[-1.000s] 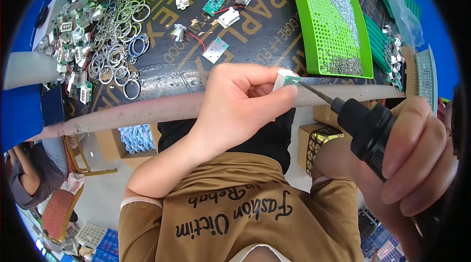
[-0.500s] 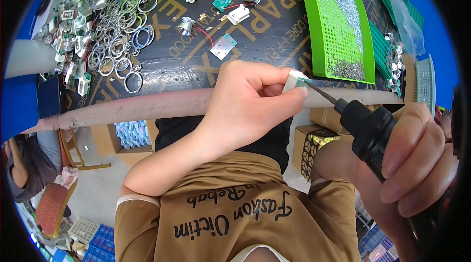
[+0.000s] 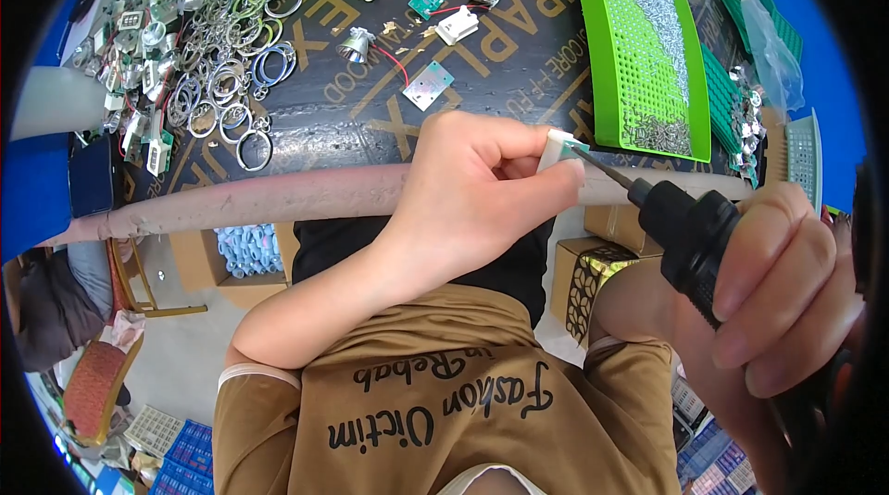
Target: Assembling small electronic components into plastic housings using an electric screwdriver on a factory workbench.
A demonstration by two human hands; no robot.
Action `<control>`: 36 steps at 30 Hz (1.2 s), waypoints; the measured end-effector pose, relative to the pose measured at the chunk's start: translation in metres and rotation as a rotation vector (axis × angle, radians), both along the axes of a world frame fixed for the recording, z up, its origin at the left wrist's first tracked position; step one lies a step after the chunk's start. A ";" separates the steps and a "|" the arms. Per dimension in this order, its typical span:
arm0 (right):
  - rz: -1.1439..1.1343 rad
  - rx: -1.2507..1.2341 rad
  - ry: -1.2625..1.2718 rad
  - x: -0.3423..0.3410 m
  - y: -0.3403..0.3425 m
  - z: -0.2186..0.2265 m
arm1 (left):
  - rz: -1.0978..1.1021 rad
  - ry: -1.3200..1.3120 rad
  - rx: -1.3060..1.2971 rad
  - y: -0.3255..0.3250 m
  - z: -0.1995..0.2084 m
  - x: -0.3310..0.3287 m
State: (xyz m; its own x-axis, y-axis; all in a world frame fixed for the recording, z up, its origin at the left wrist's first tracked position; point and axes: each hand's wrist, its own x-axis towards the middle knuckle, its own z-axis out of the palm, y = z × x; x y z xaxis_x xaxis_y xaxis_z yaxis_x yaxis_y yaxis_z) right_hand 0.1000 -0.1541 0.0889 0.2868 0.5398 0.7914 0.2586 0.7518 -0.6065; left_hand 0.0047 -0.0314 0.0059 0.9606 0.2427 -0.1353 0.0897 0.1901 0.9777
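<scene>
White plastic part (image 3: 556, 149) sits pinched in your left hand (image 3: 482, 194), above the surface (image 3: 352, 125) edge; your right hand (image 3: 787, 291) grips the screwdriver (image 3: 685, 231) tightly. The tip may slip and hit your finger.

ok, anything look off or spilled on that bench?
Nothing looks spilled or damaged. The left hand pinches a small white part while the right hand holds a black screwdriver with its tip at the part. Metal rings lie in a loose heap, and small screws sit inside the green tray.
</scene>
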 end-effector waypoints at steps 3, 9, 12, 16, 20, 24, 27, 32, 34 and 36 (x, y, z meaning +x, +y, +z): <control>-0.018 0.003 -0.007 -0.001 0.010 -0.004 | 0.042 0.001 -0.046 -0.003 0.000 0.000; -0.066 0.010 -0.020 -0.002 0.003 -0.003 | 0.058 -0.012 0.002 -0.006 -0.002 0.001; -0.085 0.015 -0.024 0.000 0.000 -0.003 | 0.076 -0.009 -0.023 -0.006 0.000 0.000; -0.118 0.021 -0.033 0.000 -0.001 -0.007 | 0.072 -0.023 0.018 -0.007 -0.002 0.002; -0.161 0.027 -0.052 0.007 0.001 -0.008 | 0.046 -0.039 0.055 -0.007 -0.001 0.002; -0.202 0.049 -0.087 0.002 0.001 -0.003 | 0.015 -0.006 0.010 -0.007 0.001 0.003; -0.198 -0.040 0.208 0.023 0.001 0.011 | 0.071 -0.017 -0.180 -0.005 0.003 0.003; 0.020 -0.043 0.305 0.089 0.000 0.012 | 0.062 -0.115 -0.184 0.000 0.006 0.007; 0.015 -0.079 0.306 0.119 0.006 -0.002 | 0.046 -0.087 -0.279 0.002 0.005 0.010; -0.199 -0.130 0.282 0.139 0.009 -0.020 | 0.029 -0.023 -0.356 0.006 0.008 0.011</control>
